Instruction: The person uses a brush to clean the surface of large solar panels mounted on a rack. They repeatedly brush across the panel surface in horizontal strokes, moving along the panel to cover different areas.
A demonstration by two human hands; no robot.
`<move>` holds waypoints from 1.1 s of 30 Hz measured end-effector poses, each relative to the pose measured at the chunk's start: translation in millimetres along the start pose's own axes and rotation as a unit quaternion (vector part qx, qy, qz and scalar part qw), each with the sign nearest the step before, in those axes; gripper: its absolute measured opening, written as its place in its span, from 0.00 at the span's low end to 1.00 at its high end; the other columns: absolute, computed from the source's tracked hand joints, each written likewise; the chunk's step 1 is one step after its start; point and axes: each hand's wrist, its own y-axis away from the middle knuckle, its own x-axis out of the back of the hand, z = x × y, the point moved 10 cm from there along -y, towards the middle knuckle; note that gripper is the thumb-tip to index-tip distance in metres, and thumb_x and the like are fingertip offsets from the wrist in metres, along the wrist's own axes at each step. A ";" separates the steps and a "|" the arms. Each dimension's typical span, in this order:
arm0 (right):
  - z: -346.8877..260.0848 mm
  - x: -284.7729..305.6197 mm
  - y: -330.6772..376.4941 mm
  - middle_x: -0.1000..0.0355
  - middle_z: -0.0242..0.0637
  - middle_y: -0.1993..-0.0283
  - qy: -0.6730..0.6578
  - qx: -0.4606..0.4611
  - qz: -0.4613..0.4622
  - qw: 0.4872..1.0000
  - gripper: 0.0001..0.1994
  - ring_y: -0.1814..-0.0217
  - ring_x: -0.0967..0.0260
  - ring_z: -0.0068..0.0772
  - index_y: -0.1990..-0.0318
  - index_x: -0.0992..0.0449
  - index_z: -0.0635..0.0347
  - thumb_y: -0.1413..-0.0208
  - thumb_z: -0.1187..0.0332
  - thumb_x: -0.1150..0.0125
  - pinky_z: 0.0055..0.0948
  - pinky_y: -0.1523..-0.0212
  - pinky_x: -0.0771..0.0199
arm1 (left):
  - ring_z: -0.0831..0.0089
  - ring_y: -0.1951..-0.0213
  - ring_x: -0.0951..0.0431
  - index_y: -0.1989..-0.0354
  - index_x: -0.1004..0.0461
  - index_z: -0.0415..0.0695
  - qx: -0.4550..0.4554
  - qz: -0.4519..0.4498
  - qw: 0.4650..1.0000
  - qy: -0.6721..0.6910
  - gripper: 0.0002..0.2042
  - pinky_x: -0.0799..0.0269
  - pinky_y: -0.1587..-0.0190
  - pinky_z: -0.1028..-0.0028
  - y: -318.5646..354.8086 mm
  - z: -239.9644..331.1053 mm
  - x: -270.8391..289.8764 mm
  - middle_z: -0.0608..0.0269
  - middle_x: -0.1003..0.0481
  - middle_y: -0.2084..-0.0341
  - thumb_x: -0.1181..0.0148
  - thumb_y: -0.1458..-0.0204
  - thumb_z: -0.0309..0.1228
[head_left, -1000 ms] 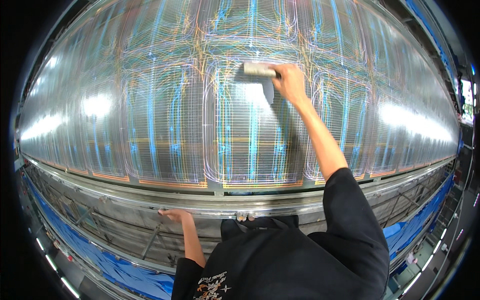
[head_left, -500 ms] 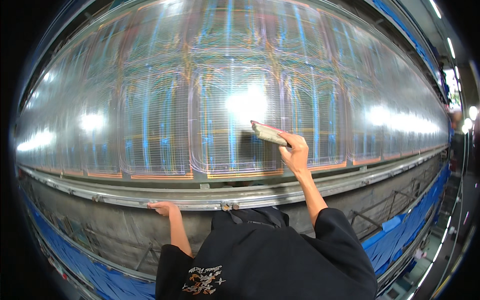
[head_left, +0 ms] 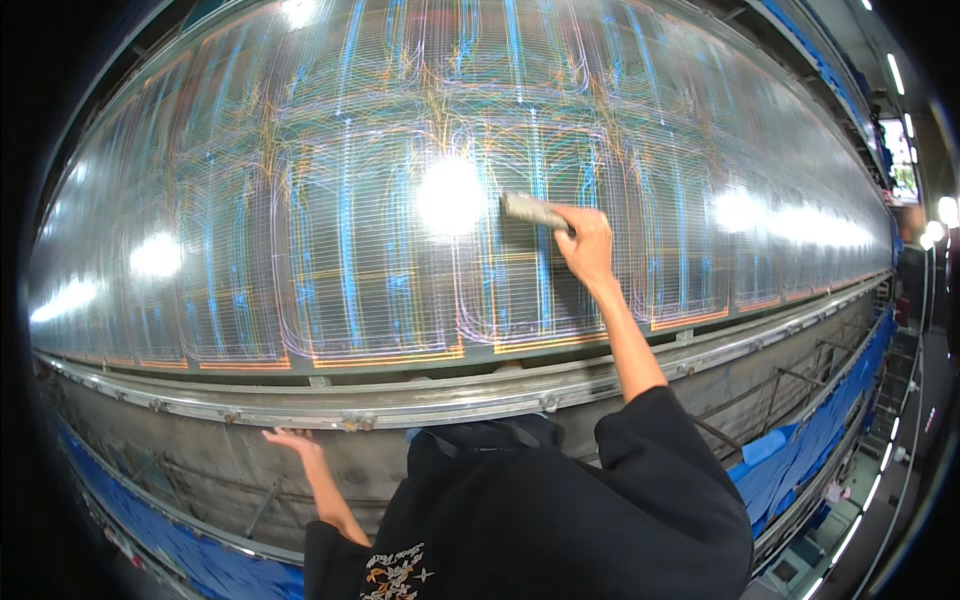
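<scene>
My right hand (head_left: 590, 245) is closed around one end of a pale grey, flat hand tool (head_left: 530, 210), like a brush or pad. Its far end points left over the broad glossy surface (head_left: 370, 230), which is covered in fine blue, orange and purple lines. Whether the tool touches the surface cannot be made out. Lower left, my left hand (head_left: 292, 439) has its fingers stretched out and holds nothing. It lies just at the near side of the metal rail (head_left: 280, 406), its fingertips close to the rail's lower edge.
The rail runs along the near edge of the patterned surface, with small fittings (head_left: 357, 424) on it. Below stand a grey trough-like wall and metal struts (head_left: 775, 395). Blue sheeting (head_left: 800, 465) hangs behind on both sides. Bright reflections (head_left: 450, 195) hide parts of the pattern.
The rail fittings and pattern have shifted left in view. My right hand and its tool have risen slightly, farther over the surface. My left hand has come off the rail's face to just below it.
</scene>
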 end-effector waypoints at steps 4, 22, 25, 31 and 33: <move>19.1 -9.3 -87.1 0.16 0.39 0.48 -0.005 0.096 0.025 0.995 0.17 0.42 0.22 0.44 0.50 0.16 0.56 0.50 0.72 0.32 0.50 0.35 0.30 | 0.50 0.22 0.43 0.15 0.57 0.54 -0.049 0.110 0.992 0.021 0.55 0.35 0.31 0.48 119.3 -85.0 -27.4 0.57 0.56 0.16 0.73 0.42 0.81; 63.4 -66.5 -167.7 0.15 0.46 0.59 -0.067 0.055 -0.118 0.989 0.22 0.54 0.18 0.50 0.49 0.13 0.55 0.55 0.72 0.35 0.46 0.47 0.21 | 0.37 0.28 0.33 0.23 0.37 0.42 0.012 0.345 0.930 -0.125 0.46 0.29 0.30 0.46 233.2 -113.7 -102.5 0.37 0.36 0.27 0.64 0.34 0.72; 57.0 -57.2 -73.0 0.16 0.42 0.51 -0.040 0.133 -0.068 0.988 0.21 0.48 0.19 0.47 0.49 0.14 0.56 0.55 0.73 0.31 0.44 0.44 0.23 | 0.37 0.28 0.34 0.23 0.38 0.39 0.004 0.333 0.936 -0.117 0.48 0.30 0.29 0.45 235.6 -100.1 -116.1 0.35 0.37 0.27 0.64 0.34 0.72; 48.5 -39.4 -73.3 0.14 0.41 0.57 -0.066 0.111 -0.142 0.981 0.15 0.54 0.18 0.45 0.53 0.13 0.55 0.50 0.69 0.33 0.51 0.30 0.31 | 0.38 0.27 0.36 0.24 0.38 0.37 0.010 0.344 0.930 -0.127 0.49 0.33 0.28 0.43 242.7 -104.8 -103.9 0.33 0.38 0.27 0.64 0.35 0.73; 58.4 -32.4 -126.4 0.15 0.44 0.59 -0.041 0.094 -0.107 0.989 0.15 0.57 0.19 0.48 0.55 0.12 0.57 0.50 0.69 0.35 0.51 0.30 0.33 | 0.38 0.27 0.36 0.24 0.38 0.38 0.021 0.348 0.931 -0.103 0.48 0.33 0.28 0.43 247.5 -105.3 -107.0 0.35 0.38 0.26 0.64 0.34 0.72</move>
